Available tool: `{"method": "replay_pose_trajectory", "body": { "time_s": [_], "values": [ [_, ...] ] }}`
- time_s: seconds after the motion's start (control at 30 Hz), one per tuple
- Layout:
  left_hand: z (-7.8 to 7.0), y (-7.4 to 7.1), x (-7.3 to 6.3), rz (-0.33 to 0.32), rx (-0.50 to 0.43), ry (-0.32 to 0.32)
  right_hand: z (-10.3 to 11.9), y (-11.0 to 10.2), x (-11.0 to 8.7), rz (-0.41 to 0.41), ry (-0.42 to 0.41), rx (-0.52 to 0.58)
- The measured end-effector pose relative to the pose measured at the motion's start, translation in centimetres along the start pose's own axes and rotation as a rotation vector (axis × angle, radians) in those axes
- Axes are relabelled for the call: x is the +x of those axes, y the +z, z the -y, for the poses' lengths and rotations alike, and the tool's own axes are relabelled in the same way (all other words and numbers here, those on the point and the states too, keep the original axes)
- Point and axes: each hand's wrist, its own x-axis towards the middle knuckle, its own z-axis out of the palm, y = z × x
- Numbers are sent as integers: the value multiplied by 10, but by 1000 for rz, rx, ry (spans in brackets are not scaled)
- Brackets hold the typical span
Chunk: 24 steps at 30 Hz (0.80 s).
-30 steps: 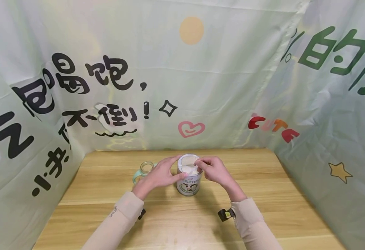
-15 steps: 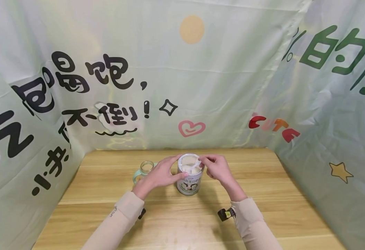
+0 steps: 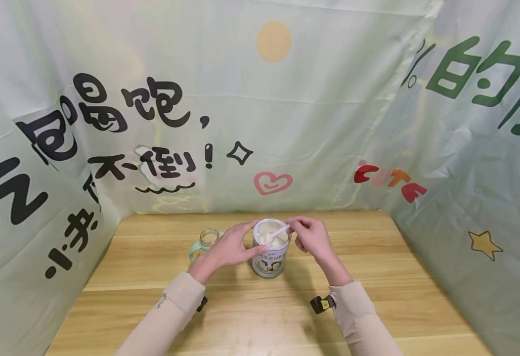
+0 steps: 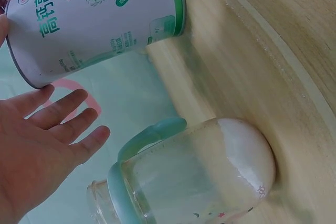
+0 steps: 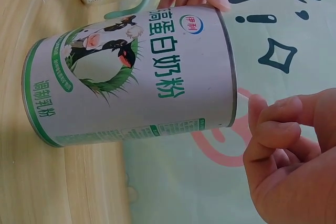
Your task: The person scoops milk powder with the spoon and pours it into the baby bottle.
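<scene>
An open milk powder can (image 3: pixel 268 264) stands upright on the table, pale powder (image 3: pixel 267 228) showing inside. My left hand (image 3: pixel 235 245) holds it at the top, thumb on the front rim and forefinger at the side. Its other fingers spread away from the can in the left wrist view. Between thumb and fingertips my right hand (image 3: pixel 310 237) pinches the handle of a white scoop (image 3: pixel 280 231), which slants down into the can. Seen from the right wrist, the rim hides nearly all of the scoop. Left of the can (image 5: pixel 142 77) is a clear baby bottle (image 4: pixel 173 166).
The bottle has a mint-green collar and handle (image 4: pixel 149 135), an uncapped neck and a white layer at its bottom. It stands partly behind my left hand. Printed cloth (image 3: pixel 318 128) surrounds the back and sides of the wooden table (image 3: pixel 260 316).
My right hand has shifted a little to the right, from over the can's opening to its right rim. The scoop handle now slants out toward it. My left hand and the can stay put.
</scene>
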Motion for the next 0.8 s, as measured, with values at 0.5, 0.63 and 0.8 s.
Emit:
{"method": "replay_pose_trajectory", "body": {
  "time_s": [0.5,0.63,0.8],
  "values": [
    [3,-7,0,5,45,-26,2,-5,2,-80,-15,80],
    [7,-16,-1,-48,14,-63,5,-6,2,-101,-25,111],
    [16,-29,-4,-123,-8,-72,10,-6,3,-124,-21,149]
  ]
}}
